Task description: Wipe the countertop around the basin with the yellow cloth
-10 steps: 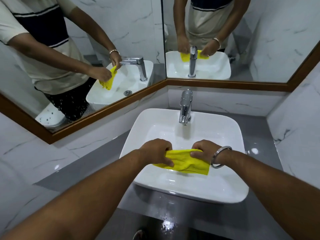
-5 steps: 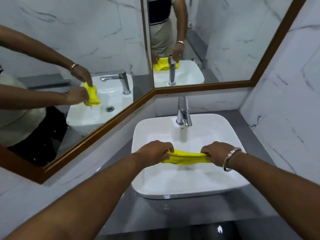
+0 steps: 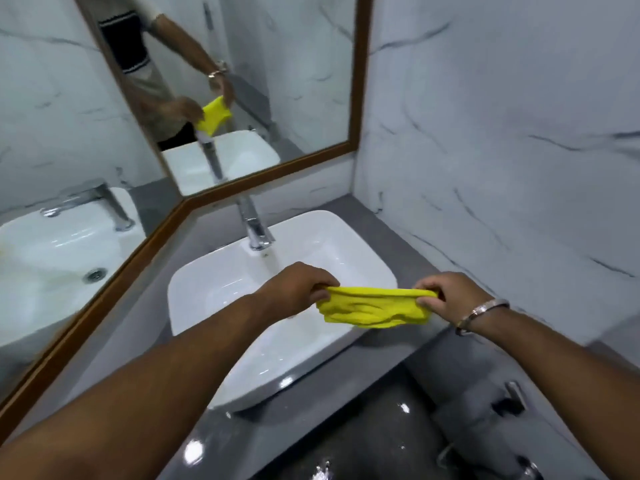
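Observation:
The yellow cloth (image 3: 374, 306) hangs stretched between both hands, above the right front part of the white basin (image 3: 221, 282). My left hand (image 3: 294, 289) pinches its left end; my right hand (image 3: 446, 296), with a metal bangle on the wrist, pinches its right end. The cloth is in the air and touches neither basin nor countertop. The grey countertop (image 3: 391, 223) runs around the basin, with a narrow strip on the right against the wall and a wider strip on the left.
A chrome tap (image 3: 254, 226) stands at the basin's back edge. Wood-framed mirrors (image 3: 356, 98) line the corner behind. A marble wall (image 3: 502, 150) closes the right side. The glossy dark floor (image 3: 346, 445) and pipe fittings (image 3: 509, 403) lie below the counter's front edge.
The view has swung right and tilted. Both hands carried the cloth toward the basin's right side and pulled it out wider between them.

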